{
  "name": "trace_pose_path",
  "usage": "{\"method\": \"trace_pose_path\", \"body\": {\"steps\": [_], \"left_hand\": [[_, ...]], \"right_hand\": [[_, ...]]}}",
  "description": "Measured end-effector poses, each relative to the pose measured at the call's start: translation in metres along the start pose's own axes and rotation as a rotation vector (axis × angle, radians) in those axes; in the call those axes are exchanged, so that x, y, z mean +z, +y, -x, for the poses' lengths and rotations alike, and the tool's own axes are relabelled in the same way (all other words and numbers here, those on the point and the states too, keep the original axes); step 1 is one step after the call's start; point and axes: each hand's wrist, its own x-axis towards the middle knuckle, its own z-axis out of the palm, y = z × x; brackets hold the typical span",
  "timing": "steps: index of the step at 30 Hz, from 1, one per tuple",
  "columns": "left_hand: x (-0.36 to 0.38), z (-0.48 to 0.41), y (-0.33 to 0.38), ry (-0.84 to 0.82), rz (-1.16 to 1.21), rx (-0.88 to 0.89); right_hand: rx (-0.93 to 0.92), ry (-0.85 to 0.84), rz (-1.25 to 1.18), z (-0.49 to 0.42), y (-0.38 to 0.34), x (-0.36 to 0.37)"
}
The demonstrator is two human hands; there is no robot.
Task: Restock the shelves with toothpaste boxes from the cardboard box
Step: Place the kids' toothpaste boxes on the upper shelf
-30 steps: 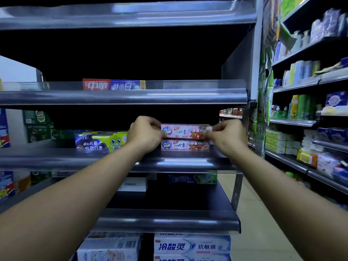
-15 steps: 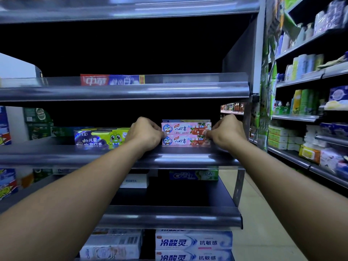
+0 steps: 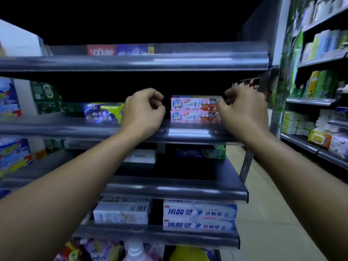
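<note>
On the middle shelf (image 3: 75, 129), a yellow-green box (image 3: 103, 113) lies on its long side, at 9 o'clock from the left hand (image 3: 145, 112). That hand hovers over the shelf's front edge with its fingers curled in on themselves and nothing between them. A narrow dark gap separates it from the toothpaste boxes (image 3: 194, 109) at its 3 o'clock. These two pink boxes are stacked flat, one on the other, long faces forward, near the right end of the same shelf. At their 3 o'clock is the right hand (image 3: 243, 112), fingers bent, its thumb (image 3: 220, 106) at the stack's right end. I cannot tell whether it pinches the boxes or only touches them. At 6 o'clock from the stack, two shelves down, lie two white and blue boxes (image 3: 199, 217), also stacked. Far right, across the floor, aisle shelves (image 3: 308, 101) carry blurred packets.
</note>
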Motion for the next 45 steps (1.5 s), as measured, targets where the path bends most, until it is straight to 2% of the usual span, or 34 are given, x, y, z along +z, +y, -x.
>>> {"method": "trace_pose_path", "body": {"steps": [4,7,9,14,18,21,24,26,28,31,39,45], "left_hand": [[-0.035,0.066,-0.029,-0.057,0.091,0.099],[-0.058,0.134,-0.065,-0.163,0.088,0.031],[-0.07,0.182,-0.095,-0.247,0.023,-0.066],[-0.082,0.288,-0.162,-0.515,-0.202,-0.483],[-0.089,0.351,-0.191,-0.707,-0.387,-0.686],[-0.095,0.365,-0.202,-0.928,-0.53,-0.546],[-0.094,0.363,-0.212,-1.289,-0.457,-0.381],[-0.09,0.364,-0.222,-1.532,-0.45,-0.413],[-0.085,0.368,-0.23,-1.68,-0.502,-0.419],[-0.081,0.376,-0.235,-1.696,-0.553,-0.327],[-0.082,0.378,-0.236,-1.358,-0.384,-0.251],[-0.084,0.379,-0.235,-1.574,-0.433,-0.231]], "right_hand": [[-0.136,0.019,-0.207,0.063,-0.009,-0.005],[-0.139,-0.136,-0.366,0.128,-0.011,0.005],[-0.11,-0.251,-0.451,0.174,-0.008,0.018],[0.007,-0.534,-0.547,0.278,0.005,0.067],[0.119,-0.745,-0.551,0.345,0.025,0.099],[0.231,-0.82,-0.58,0.382,0.034,0.109],[0.332,-0.901,-0.604,0.411,0.036,0.111],[0.359,-0.946,-0.633,0.427,0.034,0.11],[0.377,-0.979,-0.627,0.439,0.035,0.109],[0.434,-1.031,-0.599,0.452,0.042,0.106],[0.503,-1.064,-0.584,0.469,0.033,0.101],[0.47,-1.134,-0.579,0.479,0.017,0.105]]}}
